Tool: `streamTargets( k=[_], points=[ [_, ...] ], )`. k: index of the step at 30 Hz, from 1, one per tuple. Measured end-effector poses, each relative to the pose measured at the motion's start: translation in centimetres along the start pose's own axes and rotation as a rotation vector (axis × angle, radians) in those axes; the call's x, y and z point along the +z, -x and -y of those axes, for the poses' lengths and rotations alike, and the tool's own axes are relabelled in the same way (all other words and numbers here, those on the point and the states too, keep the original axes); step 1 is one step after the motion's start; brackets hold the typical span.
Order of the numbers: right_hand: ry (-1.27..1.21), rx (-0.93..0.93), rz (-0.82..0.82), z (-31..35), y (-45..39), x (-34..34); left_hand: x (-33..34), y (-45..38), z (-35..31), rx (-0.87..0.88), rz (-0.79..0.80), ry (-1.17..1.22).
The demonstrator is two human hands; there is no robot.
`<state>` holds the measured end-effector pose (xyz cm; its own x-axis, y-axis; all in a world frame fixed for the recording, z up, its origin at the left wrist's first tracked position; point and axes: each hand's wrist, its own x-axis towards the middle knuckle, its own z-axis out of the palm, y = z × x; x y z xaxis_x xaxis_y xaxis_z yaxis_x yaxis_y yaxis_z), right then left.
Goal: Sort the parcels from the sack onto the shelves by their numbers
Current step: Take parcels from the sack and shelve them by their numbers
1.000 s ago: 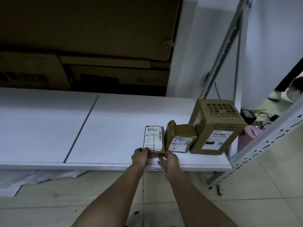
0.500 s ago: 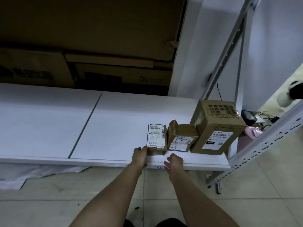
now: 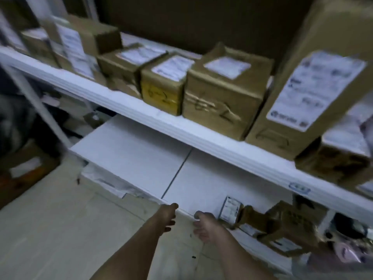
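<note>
White shelves (image 3: 201, 136) w/ parcels (image 3: 222, 93); both hands empty.

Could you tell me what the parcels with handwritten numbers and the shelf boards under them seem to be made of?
The brown parcel looks like matte corrugated cardboard wrapped in glossy tape, going by its wrinkled sheen. The yellow parcel seems cardboard under yellow tape. The upper shelf appears to be smooth white-coated board or painted metal; blur leaves that open.

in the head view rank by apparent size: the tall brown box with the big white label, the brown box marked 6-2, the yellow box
1. Tall brown cardboard box with big white label, though it is nearest the camera.
2. Brown cardboard box marked 6-2.
3. Yellow cardboard box.
</note>
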<state>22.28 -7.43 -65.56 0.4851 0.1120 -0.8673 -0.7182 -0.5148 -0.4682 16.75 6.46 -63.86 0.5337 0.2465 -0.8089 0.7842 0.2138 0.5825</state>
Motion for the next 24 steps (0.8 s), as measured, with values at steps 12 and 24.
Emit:
streamTargets(
  k=[12, 24],
  points=[
    [0.431, -0.232, 0.303, 18.1, 17.7, 16.3, -22.0, 19.7, -6.5, 0.020, -0.391, 0.379],
    [0.608, -0.333, 0.408, 28.5, 20.6, 44.6, -49.4, 22.0, -4.8, 0.049, -0.537, 0.555]
  ],
)
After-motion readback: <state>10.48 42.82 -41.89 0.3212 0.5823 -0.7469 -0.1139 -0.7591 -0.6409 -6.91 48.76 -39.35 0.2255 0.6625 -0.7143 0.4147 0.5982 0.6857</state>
